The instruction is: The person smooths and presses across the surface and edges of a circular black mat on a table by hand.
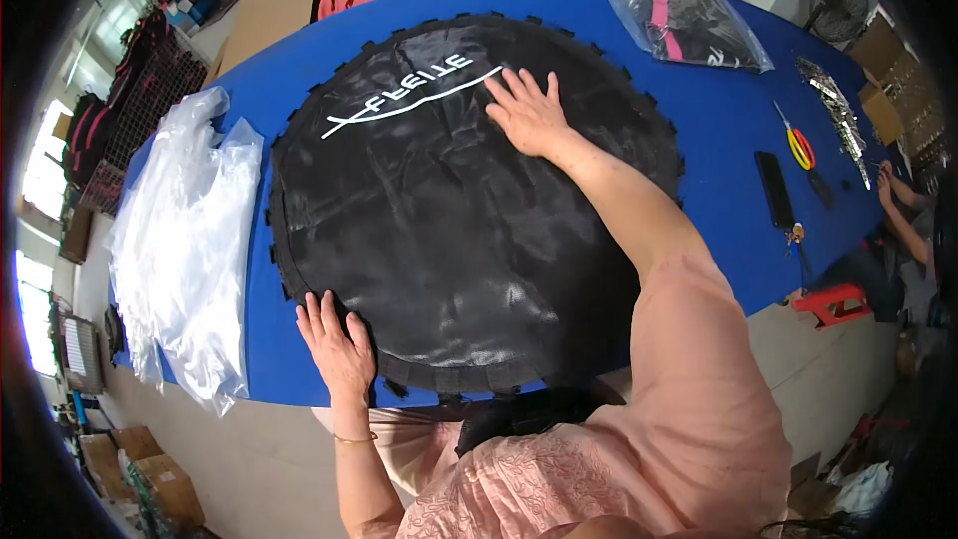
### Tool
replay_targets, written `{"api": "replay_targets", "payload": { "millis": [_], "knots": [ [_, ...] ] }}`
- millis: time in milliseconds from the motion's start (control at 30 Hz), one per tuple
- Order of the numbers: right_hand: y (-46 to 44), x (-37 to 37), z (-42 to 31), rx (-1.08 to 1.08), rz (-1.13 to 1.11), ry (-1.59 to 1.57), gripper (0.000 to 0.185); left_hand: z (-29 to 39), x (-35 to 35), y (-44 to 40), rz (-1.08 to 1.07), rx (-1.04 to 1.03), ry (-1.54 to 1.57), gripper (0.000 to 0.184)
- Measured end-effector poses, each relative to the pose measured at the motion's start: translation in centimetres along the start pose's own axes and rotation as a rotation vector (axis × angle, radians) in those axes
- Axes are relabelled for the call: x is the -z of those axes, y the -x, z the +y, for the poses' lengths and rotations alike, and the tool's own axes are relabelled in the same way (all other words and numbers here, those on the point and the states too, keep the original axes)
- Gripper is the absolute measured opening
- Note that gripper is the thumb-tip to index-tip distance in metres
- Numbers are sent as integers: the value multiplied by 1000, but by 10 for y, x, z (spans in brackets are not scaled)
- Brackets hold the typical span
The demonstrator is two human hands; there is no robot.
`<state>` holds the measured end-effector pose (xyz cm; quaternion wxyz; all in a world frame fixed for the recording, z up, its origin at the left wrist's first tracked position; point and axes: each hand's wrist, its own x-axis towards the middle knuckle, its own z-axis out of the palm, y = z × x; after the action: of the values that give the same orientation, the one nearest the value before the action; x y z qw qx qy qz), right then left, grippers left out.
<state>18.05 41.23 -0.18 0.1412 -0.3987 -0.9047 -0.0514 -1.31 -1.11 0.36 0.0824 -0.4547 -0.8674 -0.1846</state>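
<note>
A round black trampoline mat [449, 210] lies spread over the blue table, with short tabs around its rim and white lettering near the far edge. My right hand [529, 115] rests flat on its upper right part, fingers spread beside the end of the white line. At the near left rim, my left hand [339, 344] lies with fingers extended, touching the mat's edge. Neither hand grips anything. Some wrinkles and shiny patches show in the fabric.
Clear plastic bags [190, 250] are piled at the table's left. A bagged black-and-pink item [689, 20] lies at the far right. Yellow-and-red scissors [798, 145], a black phone [772, 190] and a heap of metal pieces [836, 110] sit rightward. Another person's hands [893, 190] appear at the right edge.
</note>
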Motion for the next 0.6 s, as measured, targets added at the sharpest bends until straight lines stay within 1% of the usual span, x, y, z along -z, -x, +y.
{"api": "replay_targets", "payload": {
  "millis": [100,133,167,267,300,400,467,600],
  "knots": [
    [34,7,-3,37,25,-5,58,-3,-3,0,6,-5,-9,50],
    [49,18,-6,89,6,48,58,-4,-4,-1,14,-11,5,50],
    [60,14,-7,69,32,-43,58,-5,-6,-1,15,-10,0,50],
    [101,35,-11,108,-25,-33,57,-7,-8,0,20,-10,-3,50],
    [112,45,-12,93,-78,-34,58,-7,-8,0,22,-8,-11,50],
    [135,58,-2,77,-112,-1,58,-4,-6,0,15,-9,-13,49],
    [142,60,11,-11,-146,15,58,-4,-7,0,15,-7,-9,49],
    [138,60,47,-134,-110,57,57,-6,-9,-1,9,-1,-23,49]
  ]
}}
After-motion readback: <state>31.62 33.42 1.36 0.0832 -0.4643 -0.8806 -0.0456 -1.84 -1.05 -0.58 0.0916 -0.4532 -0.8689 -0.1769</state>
